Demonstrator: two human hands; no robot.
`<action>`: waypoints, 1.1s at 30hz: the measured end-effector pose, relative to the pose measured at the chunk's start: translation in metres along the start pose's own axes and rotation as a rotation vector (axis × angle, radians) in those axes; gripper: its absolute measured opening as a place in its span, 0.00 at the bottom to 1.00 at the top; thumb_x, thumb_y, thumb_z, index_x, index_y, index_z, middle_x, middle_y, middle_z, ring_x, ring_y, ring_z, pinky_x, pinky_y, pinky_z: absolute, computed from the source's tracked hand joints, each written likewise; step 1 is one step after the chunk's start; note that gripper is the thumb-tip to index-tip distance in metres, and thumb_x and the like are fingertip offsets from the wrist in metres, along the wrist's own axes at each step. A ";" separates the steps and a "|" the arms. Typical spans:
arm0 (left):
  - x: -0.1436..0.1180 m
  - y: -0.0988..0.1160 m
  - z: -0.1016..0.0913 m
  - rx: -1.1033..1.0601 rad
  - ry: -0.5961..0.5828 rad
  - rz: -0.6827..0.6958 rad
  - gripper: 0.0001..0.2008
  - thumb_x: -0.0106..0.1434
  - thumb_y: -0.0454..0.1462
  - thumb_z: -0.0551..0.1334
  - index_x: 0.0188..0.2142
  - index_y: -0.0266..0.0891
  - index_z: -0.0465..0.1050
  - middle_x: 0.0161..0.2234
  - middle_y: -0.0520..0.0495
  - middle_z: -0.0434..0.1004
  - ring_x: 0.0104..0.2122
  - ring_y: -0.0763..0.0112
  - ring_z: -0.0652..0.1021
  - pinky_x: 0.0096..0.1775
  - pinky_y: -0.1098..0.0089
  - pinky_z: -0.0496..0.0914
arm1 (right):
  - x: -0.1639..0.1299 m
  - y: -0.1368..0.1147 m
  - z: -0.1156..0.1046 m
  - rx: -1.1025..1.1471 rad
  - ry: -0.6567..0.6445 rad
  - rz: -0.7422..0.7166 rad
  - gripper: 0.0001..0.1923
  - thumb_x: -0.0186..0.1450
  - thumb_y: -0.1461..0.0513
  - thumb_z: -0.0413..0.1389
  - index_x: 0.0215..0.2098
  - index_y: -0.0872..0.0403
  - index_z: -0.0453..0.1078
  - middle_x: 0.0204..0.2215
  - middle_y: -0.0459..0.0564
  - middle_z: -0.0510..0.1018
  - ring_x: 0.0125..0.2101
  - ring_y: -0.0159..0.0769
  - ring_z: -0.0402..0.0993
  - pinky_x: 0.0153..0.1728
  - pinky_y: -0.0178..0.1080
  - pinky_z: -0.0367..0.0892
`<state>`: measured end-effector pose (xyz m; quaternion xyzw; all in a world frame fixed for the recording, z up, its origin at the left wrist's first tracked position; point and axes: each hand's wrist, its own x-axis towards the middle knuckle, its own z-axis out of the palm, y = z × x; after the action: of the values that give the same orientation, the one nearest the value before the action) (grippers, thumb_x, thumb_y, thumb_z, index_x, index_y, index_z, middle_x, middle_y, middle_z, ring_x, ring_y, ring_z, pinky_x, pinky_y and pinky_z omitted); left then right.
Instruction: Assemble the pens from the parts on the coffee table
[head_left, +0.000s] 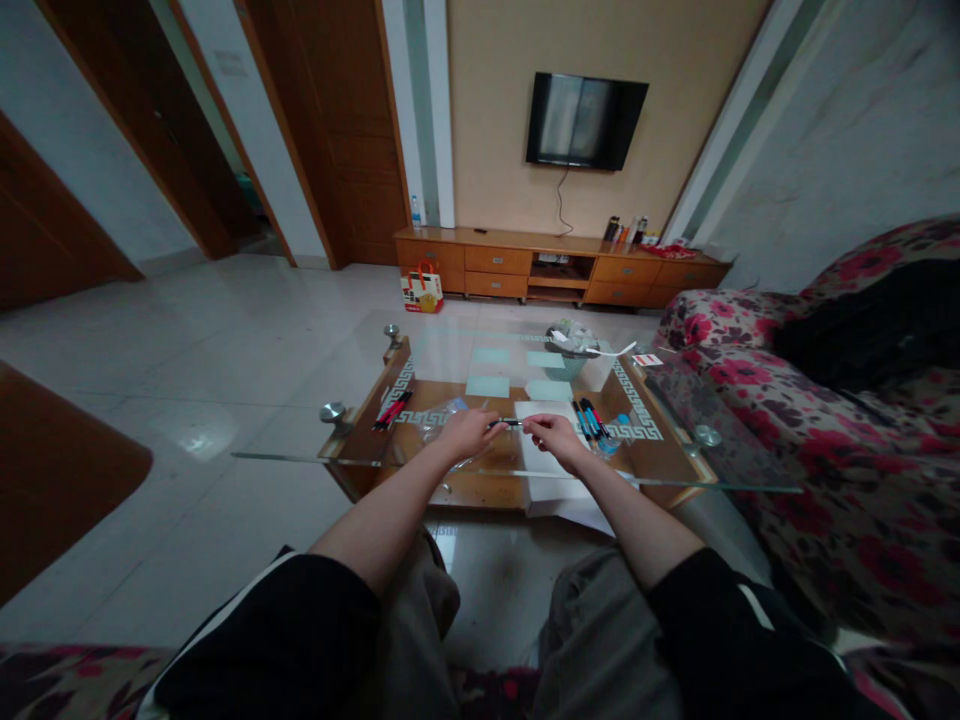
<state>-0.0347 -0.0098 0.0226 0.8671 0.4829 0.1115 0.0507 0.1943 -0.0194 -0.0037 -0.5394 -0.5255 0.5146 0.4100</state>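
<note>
Above the glass coffee table (300,457), my left hand (466,434) is closed on one end of a thin dark pen (507,423). My right hand (553,437) pinches the pen's other end, so it lies level between my fingers. Whether the pen is in one piece or parted is too small to tell. Right of my right hand lie several pens (590,420) with blue, black and red parts. Red and black pens (392,410) form another group to the left. Clear plastic wrapping (435,420) sits beside my left hand, and white paper (536,456) shows beneath my right.
A lined waste basket (570,365) shows near the table's far side, and a small red-and-white card (646,360) lies toward its right corner. The flowered sofa (742,372) stands right. Beyond are a low cabinet (495,262) and a paper bag (422,290).
</note>
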 end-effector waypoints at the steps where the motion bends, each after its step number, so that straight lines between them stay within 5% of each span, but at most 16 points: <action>1: 0.000 0.000 0.000 -0.001 0.001 -0.003 0.24 0.72 0.53 0.47 0.40 0.44 0.77 0.36 0.44 0.80 0.35 0.63 0.78 0.34 0.69 0.63 | 0.000 0.000 0.000 -0.004 0.005 -0.003 0.16 0.56 0.53 0.64 0.35 0.56 0.78 0.27 0.48 0.77 0.21 0.26 0.64 0.19 0.30 0.56; 26: 0.001 -0.007 0.007 -0.057 -0.067 -0.056 0.34 0.71 0.57 0.40 0.39 0.42 0.79 0.35 0.40 0.81 0.35 0.61 0.79 0.36 0.68 0.65 | 0.008 0.007 -0.007 -0.037 0.081 -0.095 0.19 0.56 0.51 0.62 0.36 0.57 0.75 0.24 0.45 0.75 0.20 0.29 0.64 0.21 0.32 0.59; 33: 0.001 -0.008 0.005 -0.043 -0.065 -0.107 0.33 0.71 0.57 0.41 0.41 0.42 0.79 0.36 0.40 0.81 0.36 0.60 0.79 0.37 0.67 0.66 | 0.006 0.009 -0.019 -0.514 0.179 -0.392 0.04 0.59 0.62 0.59 0.31 0.54 0.75 0.29 0.48 0.80 0.29 0.35 0.74 0.34 0.36 0.67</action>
<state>-0.0394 -0.0047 0.0162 0.8420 0.5240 0.0906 0.0907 0.2134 -0.0130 -0.0107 -0.5569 -0.6938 0.2271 0.3962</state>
